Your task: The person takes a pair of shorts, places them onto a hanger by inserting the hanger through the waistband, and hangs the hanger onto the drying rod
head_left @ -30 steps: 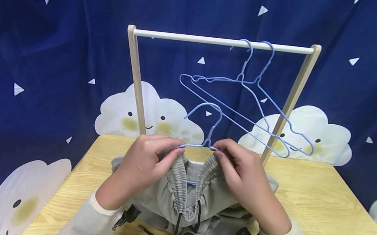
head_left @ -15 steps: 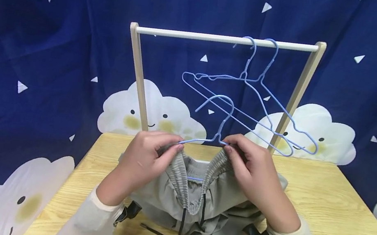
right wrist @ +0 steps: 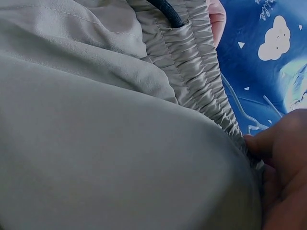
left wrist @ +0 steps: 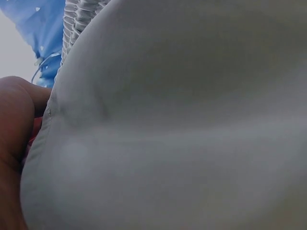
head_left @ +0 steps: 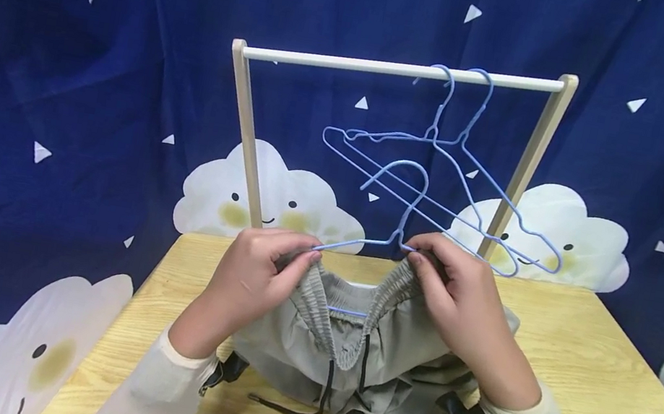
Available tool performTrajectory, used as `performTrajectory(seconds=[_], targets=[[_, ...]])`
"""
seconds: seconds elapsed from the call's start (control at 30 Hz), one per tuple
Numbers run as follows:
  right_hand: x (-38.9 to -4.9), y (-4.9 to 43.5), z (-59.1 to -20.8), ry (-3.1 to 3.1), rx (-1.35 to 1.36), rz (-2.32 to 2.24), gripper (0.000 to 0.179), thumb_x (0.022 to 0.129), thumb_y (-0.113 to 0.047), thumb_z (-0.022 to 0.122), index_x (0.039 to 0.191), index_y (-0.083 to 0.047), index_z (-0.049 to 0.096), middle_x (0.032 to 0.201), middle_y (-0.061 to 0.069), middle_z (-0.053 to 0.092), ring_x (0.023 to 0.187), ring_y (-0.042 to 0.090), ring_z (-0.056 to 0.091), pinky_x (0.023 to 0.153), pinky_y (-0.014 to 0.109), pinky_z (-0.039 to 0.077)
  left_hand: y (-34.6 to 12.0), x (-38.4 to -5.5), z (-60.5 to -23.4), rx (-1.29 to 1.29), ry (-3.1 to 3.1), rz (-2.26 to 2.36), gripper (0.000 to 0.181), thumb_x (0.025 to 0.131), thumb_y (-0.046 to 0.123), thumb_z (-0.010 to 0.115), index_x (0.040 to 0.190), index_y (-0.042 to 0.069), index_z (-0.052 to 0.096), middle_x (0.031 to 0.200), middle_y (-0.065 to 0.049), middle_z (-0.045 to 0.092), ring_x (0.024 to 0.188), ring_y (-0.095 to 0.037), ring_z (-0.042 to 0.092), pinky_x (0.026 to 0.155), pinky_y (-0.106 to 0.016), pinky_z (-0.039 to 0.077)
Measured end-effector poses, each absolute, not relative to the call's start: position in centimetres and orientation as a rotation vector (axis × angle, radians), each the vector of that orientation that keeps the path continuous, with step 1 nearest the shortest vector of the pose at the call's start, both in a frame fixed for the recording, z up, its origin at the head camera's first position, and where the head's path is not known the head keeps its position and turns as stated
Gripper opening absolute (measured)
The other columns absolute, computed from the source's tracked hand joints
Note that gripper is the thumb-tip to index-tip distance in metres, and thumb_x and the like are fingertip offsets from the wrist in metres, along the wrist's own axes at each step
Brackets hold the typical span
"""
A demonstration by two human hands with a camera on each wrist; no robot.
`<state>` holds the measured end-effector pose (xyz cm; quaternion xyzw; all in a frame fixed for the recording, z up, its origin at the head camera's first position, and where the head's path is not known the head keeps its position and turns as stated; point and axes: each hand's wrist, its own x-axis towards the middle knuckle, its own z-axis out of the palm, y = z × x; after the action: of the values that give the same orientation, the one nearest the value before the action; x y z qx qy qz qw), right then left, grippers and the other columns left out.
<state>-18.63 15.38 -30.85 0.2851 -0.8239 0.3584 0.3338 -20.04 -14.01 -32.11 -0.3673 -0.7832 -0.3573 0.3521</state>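
Grey pants (head_left: pixel 283 338) with a gathered elastic waistband (head_left: pixel 316 300) and a black drawstring (head_left: pixel 328 389) droop over the table. A blue wire hanger (head_left: pixel 405 163) sits inside the waist, its hook standing up and its lower bar showing across the opening. My left hand (head_left: pixel 259 264) pinches the waistband together with the hanger's left shoulder. On the other side, my right hand (head_left: pixel 458 283) pinches waistband and hanger close beside the neck of the hook. Grey fabric (left wrist: pixel 168 120) fills most of the left wrist view; the gathered waistband (right wrist: pixel 206 72) shows in the right wrist view.
Behind the hands stands a rack with a white rail (head_left: pixel 343 62) and wooden posts. Two blue hangers hang on its right half, a front one (head_left: pixel 438 115) and another (head_left: pixel 484 106). The wooden table (head_left: pixel 603 399) meets a dark blue cloud-print curtain (head_left: pixel 66 60).
The right hand has moved right and slightly up, widening the gap between the hands. The hanger's hook has shifted right and up, and the waistband is stretched wider. The left hand has barely moved.
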Motion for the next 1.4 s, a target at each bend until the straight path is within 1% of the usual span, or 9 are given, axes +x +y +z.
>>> performTrajectory(seconds=[0.1,0.37,0.67,0.8,1.0,1.23,1.4], targets=[[-18.6,15.5,-30.7,-2.150,0.732,0.938,0.013,0.105,-0.004,0.068,0.110,-0.011,0.077,0.096,-0.003,0.076,0.078,0.008,0.062,0.073,0.018,0.048,-14.1,-20.0,-32.0,-0.950,-2.025,-0.929,0.010,0.096,0.003,0.079,0.104,0.006,0.085,0.090,-0.003,0.081,0.071,-0.009,0.065,0.063,-0.027,0.055],[-18.5,15.8,-30.5,-2.149,0.727,0.942,0.013,0.105,-0.003,0.067,0.111,-0.010,0.076,0.091,-0.003,0.074,0.071,0.008,0.058,0.066,0.019,0.046,-14.3,-19.9,-31.9,-0.932,-2.025,-0.915,0.010,0.095,0.004,0.079,0.103,0.006,0.085,0.092,-0.003,0.082,0.073,-0.009,0.069,0.066,-0.028,0.057],[-18.4,16.2,-30.1,-2.132,0.715,0.948,0.013,0.106,-0.002,0.067,0.112,-0.008,0.076,0.095,0.000,0.076,0.075,0.008,0.061,0.070,0.017,0.047,-14.5,-19.9,-31.6,-0.930,-2.012,-0.916,0.009,0.095,0.004,0.080,0.103,0.006,0.085,0.090,-0.002,0.082,0.072,-0.008,0.067,0.064,-0.026,0.055],[-18.3,16.3,-30.1,-2.126,0.714,0.954,0.013,0.105,-0.001,0.067,0.111,-0.008,0.076,0.095,0.001,0.077,0.075,0.008,0.060,0.070,0.017,0.047,-14.6,-19.9,-31.6,-0.927,-2.016,-0.918,0.009,0.095,0.004,0.080,0.103,0.006,0.085,0.089,-0.001,0.081,0.070,-0.007,0.065,0.062,-0.024,0.052],[-18.3,16.4,-30.2,-2.126,0.700,0.954,0.013,0.106,-0.001,0.066,0.111,-0.007,0.076,0.098,0.002,0.078,0.076,0.007,0.060,0.072,0.016,0.047,-14.7,-19.8,-31.7,-0.917,-2.015,-0.914,0.008,0.095,0.004,0.080,0.101,0.006,0.085,0.085,0.000,0.079,0.064,-0.007,0.057,0.058,-0.022,0.046],[-18.4,16.5,-30.1,-2.108,0.698,0.953,0.012,0.105,-0.001,0.067,0.111,-0.006,0.076,0.099,0.002,0.077,0.078,0.005,0.059,0.072,0.015,0.046,-14.7,-19.7,-31.5,-0.896,-2.010,-0.887,0.008,0.095,0.005,0.080,0.101,0.007,0.085,0.084,0.000,0.078,0.064,-0.008,0.056,0.057,-0.024,0.044],[-18.4,16.4,-30.3,-2.112,0.701,0.963,0.012,0.105,0.000,0.067,0.111,-0.005,0.076,0.100,0.003,0.078,0.079,0.005,0.060,0.073,0.015,0.047,-14.7,-19.6,-31.6,-0.870,-2.003,-0.882,0.008,0.095,0.005,0.081,0.101,0.007,0.085,0.086,-0.001,0.080,0.066,-0.008,0.060,0.058,-0.026,0.048]])
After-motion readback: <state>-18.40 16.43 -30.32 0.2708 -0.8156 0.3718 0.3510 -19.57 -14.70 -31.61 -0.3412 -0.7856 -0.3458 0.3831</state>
